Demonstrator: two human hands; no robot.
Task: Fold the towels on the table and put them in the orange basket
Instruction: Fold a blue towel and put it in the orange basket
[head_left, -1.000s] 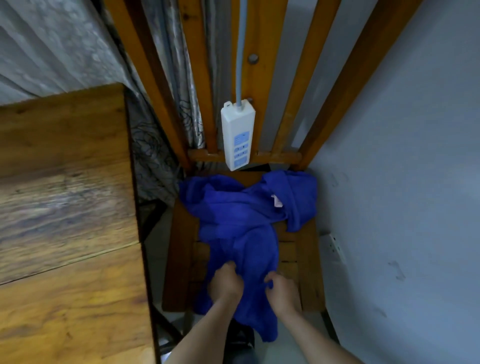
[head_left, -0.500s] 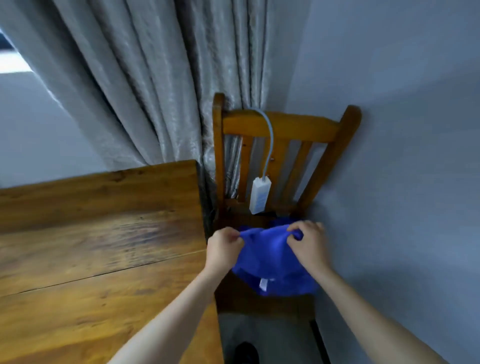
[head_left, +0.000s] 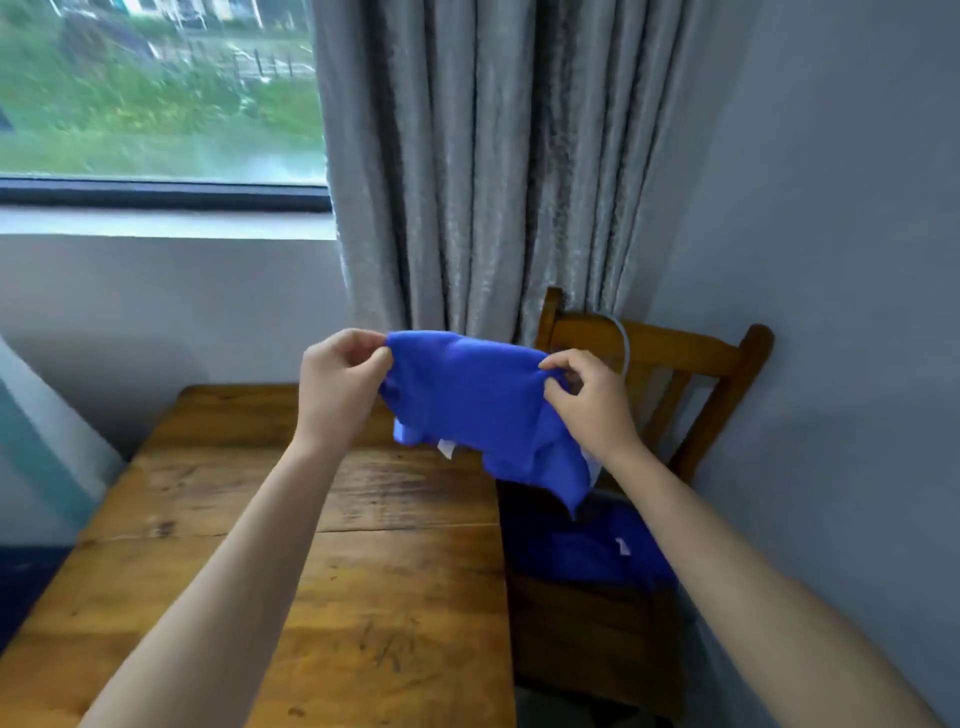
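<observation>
A blue towel (head_left: 478, 405) hangs in the air above the far right corner of the wooden table (head_left: 322, 597). My left hand (head_left: 337, 384) pinches its upper left edge. My right hand (head_left: 587, 400) pinches its upper right edge. The cloth sags between them, with a small white tag at its lower edge. More blue towel (head_left: 582, 551) lies crumpled on the seat of the wooden chair (head_left: 685, 358) to the right of the table. No orange basket is in view.
A grey curtain (head_left: 493, 156) hangs behind the chair and table corner. A window (head_left: 156, 93) with a sill is at the upper left. A grey wall (head_left: 841, 312) runs close along the right of the chair.
Both hands have lifted the blue towel off the chair seat and carried it up and left, over the table's corner. The view has tilted upward, bringing the window into sight.
</observation>
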